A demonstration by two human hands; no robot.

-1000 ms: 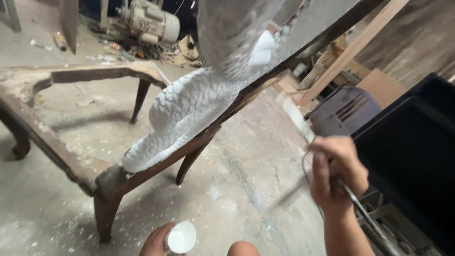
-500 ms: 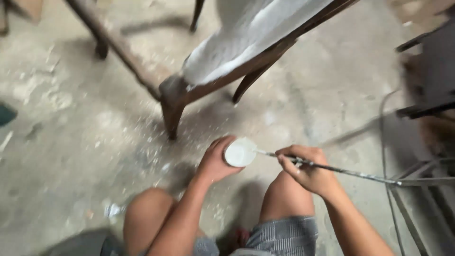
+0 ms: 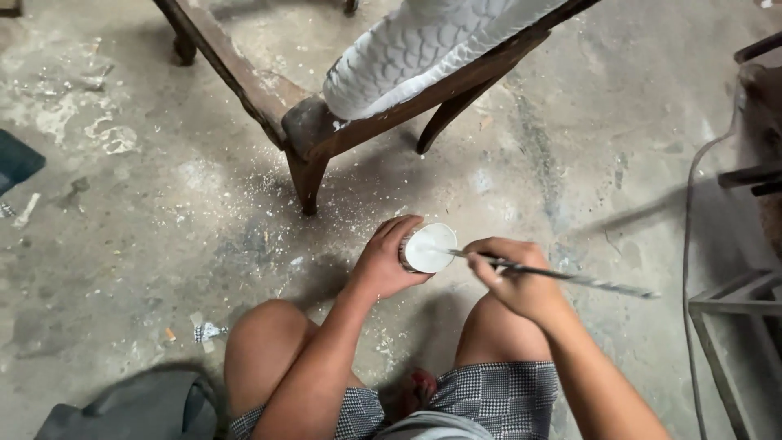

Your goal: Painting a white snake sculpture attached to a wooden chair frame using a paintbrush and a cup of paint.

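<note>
My left hand [image 3: 383, 259] grips a small round container [image 3: 428, 248] filled with white paste, held between my knees. A long thin metal tool [image 3: 562, 275] is pinched in my right hand [image 3: 511, 275], and its tip rests in the white paste. Above them a white carved piece with a scale pattern [image 3: 415, 50] lies on a dark wooden chair frame [image 3: 305, 130]. Both hands are well below the carving and apart from it.
The concrete floor [image 3: 155, 204] is dusted with white powder and chips. A grey cable [image 3: 691, 220] runs down the right side beside a metal frame [image 3: 733, 310]. A dark grey bag [image 3: 138, 407] lies at the lower left. A dark blue object [image 3: 15, 160] sits at the left edge.
My view dropped from the carving to my lap. My left hand brought the container up between my knees, and my right hand brought the tool's tip into the white paste.
</note>
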